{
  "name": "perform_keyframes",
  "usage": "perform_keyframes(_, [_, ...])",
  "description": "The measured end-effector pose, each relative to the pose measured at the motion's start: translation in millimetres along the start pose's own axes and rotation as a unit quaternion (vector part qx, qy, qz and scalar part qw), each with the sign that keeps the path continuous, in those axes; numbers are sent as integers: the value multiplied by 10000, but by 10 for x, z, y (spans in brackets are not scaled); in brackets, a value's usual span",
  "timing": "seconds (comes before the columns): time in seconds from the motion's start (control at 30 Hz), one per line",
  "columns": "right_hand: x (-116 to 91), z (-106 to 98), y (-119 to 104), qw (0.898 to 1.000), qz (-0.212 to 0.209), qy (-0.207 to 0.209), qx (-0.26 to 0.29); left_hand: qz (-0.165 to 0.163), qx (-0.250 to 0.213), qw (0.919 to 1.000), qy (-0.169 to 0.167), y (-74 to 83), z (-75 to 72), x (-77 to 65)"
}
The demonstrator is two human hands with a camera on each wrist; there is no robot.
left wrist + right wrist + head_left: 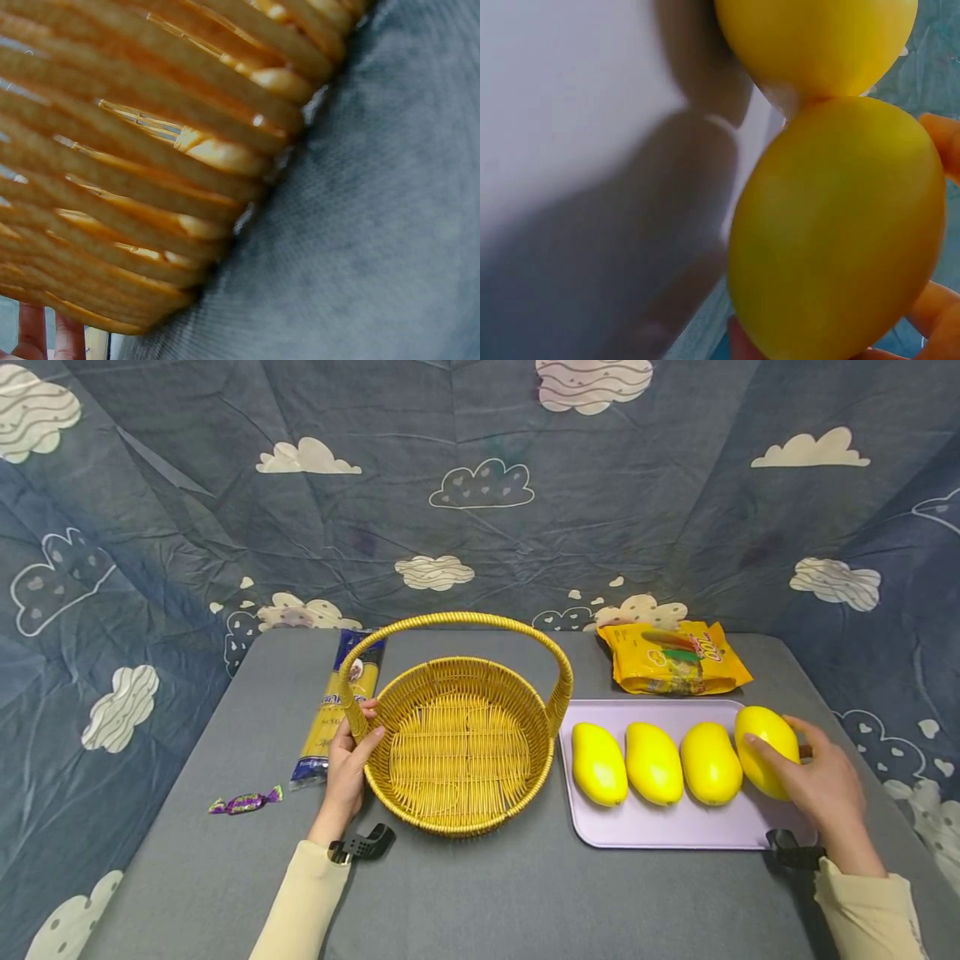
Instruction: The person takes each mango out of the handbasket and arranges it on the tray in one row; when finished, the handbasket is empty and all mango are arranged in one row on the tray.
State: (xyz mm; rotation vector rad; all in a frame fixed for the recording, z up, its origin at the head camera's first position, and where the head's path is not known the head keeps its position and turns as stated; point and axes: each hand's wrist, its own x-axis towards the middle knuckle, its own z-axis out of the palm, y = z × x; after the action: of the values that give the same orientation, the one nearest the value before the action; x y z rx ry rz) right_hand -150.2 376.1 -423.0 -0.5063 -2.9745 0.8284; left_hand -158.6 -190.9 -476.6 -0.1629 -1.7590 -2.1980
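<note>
My left hand (350,768) grips the left side of a golden wicker basket (461,827), thumb over the rim near the foot of its tall arched handle. Nothing lies inside the basket. The woven wall (150,172) fills much of the left wrist view, with two fingertips at its lower left. At the right end of a lilac tray (675,835), my right hand (828,785) holds a yellow mango (767,752) between thumb and fingers. Close up in the right wrist view, this mango (840,232) overlaps a neighbouring one. Three more mangoes (598,764) lie in a row on the tray.
Behind the tray lies a yellow snack bag (675,660). A blue and yellow pasta packet (318,735) lies left of the basket, partly behind its handle. A purple wrapped candy (246,802) is at the left of the grey table (480,902). A cloud-patterned curtain (480,543) hangs behind.
</note>
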Motion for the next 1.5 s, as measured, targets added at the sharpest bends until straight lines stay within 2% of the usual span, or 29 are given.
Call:
perform_keyframes(0.4, [55,14,-17,9987,-58,-442,-232,-3,24,10000,3,-1,-3,-4])
perform_keyframes(1.07, [148,32,-68,9925,266,-983,-671,-15,-18,10000,-3,-6,-6,-4])
perform_keyframes(1.5, [181,-10,-62,9870,413,-1400,-678,-7,-30,10000,-23,-4,-2,1])
